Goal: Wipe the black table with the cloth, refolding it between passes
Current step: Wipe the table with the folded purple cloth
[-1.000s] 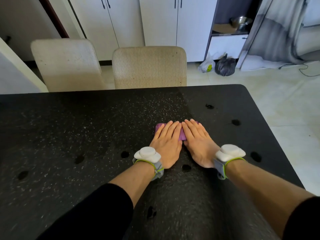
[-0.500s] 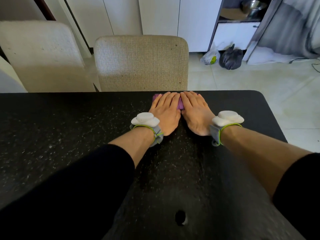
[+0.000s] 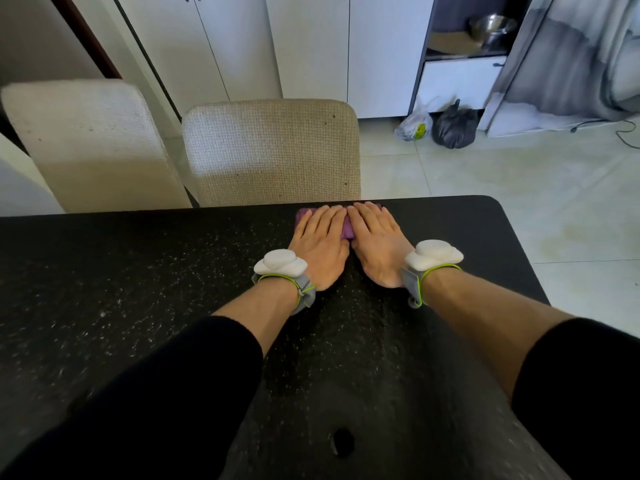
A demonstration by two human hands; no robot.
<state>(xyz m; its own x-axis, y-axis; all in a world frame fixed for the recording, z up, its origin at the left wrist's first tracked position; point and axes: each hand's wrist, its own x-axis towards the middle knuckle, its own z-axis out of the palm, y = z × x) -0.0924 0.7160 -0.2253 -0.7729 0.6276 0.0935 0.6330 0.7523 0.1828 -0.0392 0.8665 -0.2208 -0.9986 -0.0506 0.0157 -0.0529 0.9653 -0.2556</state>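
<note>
A small folded purple cloth (image 3: 347, 227) lies at the far edge of the black speckled table (image 3: 138, 289). My left hand (image 3: 320, 244) and my right hand (image 3: 375, 242) lie flat side by side on it, fingers straight, pressing it down. Only strips of the cloth show between and beside the fingers. Each wrist carries a white sensor on a grey strap. A wiped, duller streak runs from the cloth back toward me.
Two beige fabric chairs (image 3: 273, 150) (image 3: 86, 143) stand just beyond the table's far edge. White cupboards line the back wall. A black bag (image 3: 453, 128) and a clear plastic bag (image 3: 414, 128) sit on the tiled floor at right. A dark spot (image 3: 343, 441) marks the near tabletop.
Both hands have pushed the cloth away from me, from the middle of the table to its far edge. They stay flat on it throughout.
</note>
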